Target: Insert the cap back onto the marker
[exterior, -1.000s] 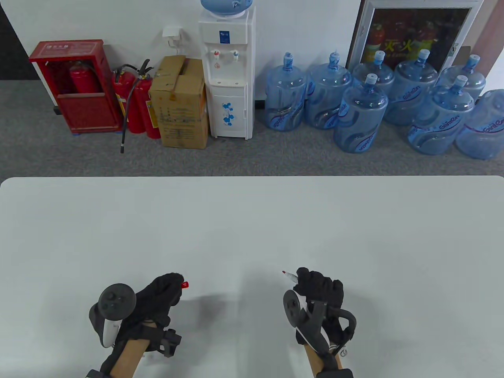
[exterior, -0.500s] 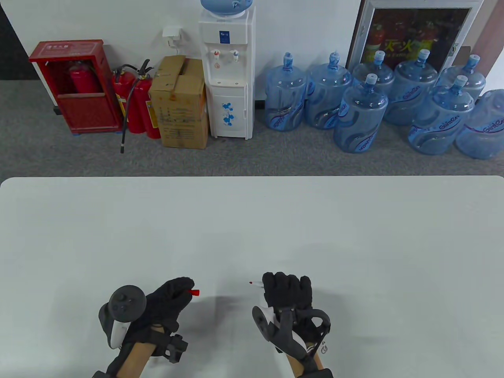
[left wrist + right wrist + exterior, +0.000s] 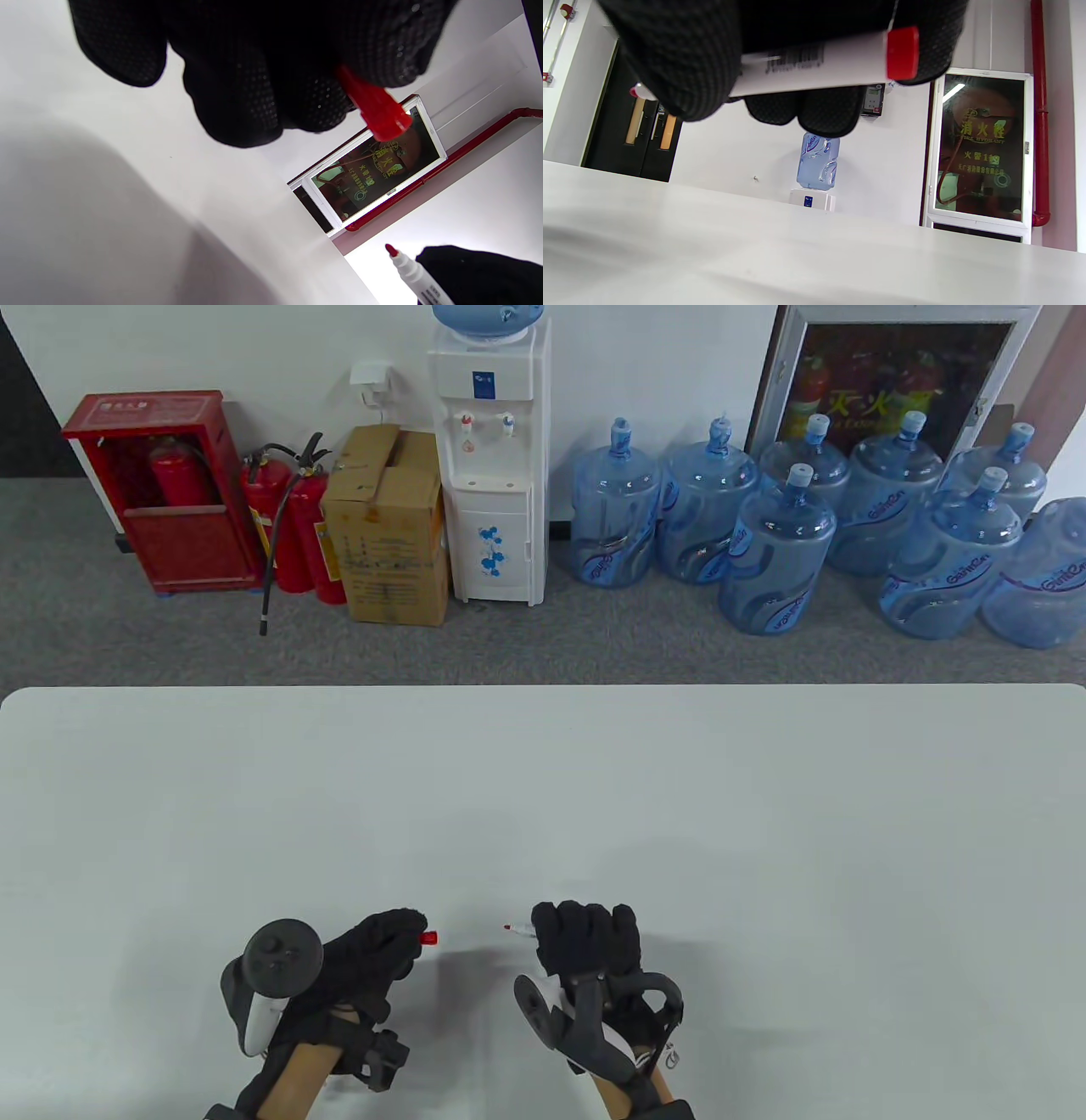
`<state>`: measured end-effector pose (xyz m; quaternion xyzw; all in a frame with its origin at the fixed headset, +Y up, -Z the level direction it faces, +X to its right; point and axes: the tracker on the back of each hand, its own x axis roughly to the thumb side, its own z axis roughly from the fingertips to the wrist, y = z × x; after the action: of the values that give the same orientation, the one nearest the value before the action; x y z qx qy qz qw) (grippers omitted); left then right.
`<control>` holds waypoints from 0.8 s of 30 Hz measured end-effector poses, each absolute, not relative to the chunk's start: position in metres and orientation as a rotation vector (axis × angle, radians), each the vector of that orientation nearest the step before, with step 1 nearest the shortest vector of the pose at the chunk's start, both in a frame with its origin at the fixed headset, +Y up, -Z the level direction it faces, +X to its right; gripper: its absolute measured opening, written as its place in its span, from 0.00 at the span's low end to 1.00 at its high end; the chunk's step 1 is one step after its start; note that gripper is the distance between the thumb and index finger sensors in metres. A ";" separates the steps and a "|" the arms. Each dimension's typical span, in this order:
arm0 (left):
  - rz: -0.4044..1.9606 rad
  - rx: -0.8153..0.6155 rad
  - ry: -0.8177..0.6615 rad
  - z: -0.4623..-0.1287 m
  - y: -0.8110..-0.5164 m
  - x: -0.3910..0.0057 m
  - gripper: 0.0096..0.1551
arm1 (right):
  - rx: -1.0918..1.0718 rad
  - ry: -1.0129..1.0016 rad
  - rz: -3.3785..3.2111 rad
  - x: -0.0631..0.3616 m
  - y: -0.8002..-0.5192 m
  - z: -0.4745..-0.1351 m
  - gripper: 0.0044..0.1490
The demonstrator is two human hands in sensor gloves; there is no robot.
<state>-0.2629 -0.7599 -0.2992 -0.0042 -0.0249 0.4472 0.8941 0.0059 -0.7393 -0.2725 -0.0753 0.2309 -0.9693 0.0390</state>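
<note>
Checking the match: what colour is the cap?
Red cap, clearest in the left wrist view.

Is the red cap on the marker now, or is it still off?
Off. The left hand holds the red cap, the right hand holds the marker, and its bare red tip points at the cap across a clear gap.

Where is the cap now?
In the table view, the left hand holds the cap left of the marker tip, apart from it.

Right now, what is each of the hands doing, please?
Left hand: closed, pinches the red cap.
Right hand: closed, grips the marker, tip bare, pointing toward the cap, apart from it.
</note>
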 end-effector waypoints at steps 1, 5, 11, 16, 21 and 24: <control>0.924 -0.009 -0.051 -0.299 -0.760 -0.262 0.22 | -0.244 0.707 -2.969 0.004 -0.740 -0.272 0.32; 0.909 -0.013 -0.062 -0.298 -0.759 -0.258 0.22 | -0.287 0.710 -2.965 -0.004 -0.740 -0.269 0.32; 0.903 -0.025 -0.072 -0.298 -0.759 -0.253 0.25 | -0.339 0.728 -2.962 -0.013 -0.738 -0.264 0.32; 0.895 -0.030 -0.073 -0.298 -0.759 -0.251 0.24 | -0.344 0.713 -2.993 -0.015 -0.740 -0.264 0.32; 0.888 -0.035 -0.073 -0.298 -0.760 -0.250 0.23 | -0.358 0.722 -3.011 -0.017 -0.740 -0.263 0.32; 0.885 -0.040 -0.073 -0.298 -0.759 -0.249 0.23 | -0.373 0.725 -3.007 -0.020 -0.740 -0.262 0.32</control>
<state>-0.2491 -0.7594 -0.2975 -0.0193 -0.0355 0.4282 0.9028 -0.0195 -0.7397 -0.2619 -0.1197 0.2326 -0.9651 0.0133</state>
